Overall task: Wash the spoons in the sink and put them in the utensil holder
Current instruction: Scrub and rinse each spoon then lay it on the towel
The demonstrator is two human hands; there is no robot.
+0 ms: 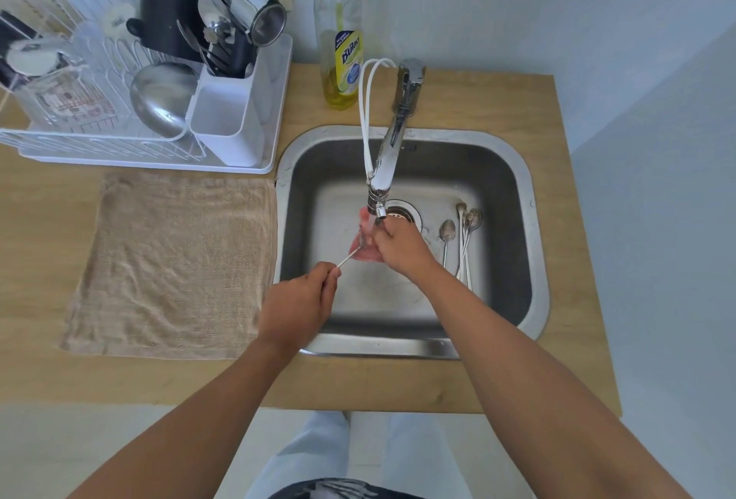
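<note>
My left hand (300,301) pinches the thin handle of a metal spoon (350,255) over the steel sink (533,259). The spoon's bowl end lies against a pink sponge cloth (364,251) under the faucet spout (378,207). My right hand (400,245) grips that pink cloth around the spoon's bowl. Several more spoons (462,235) lie on the sink floor to the right of the drain. The white utensil holder (229,120) stands at the right end of the dish rack, with cutlery in its back compartment.
A white dish rack (79,140) with a metal bowl, cup and containers sits at the back left. A beige towel (175,263) lies on the wooden counter left of the sink. A dish soap bottle (340,40) stands behind the sink beside the faucet.
</note>
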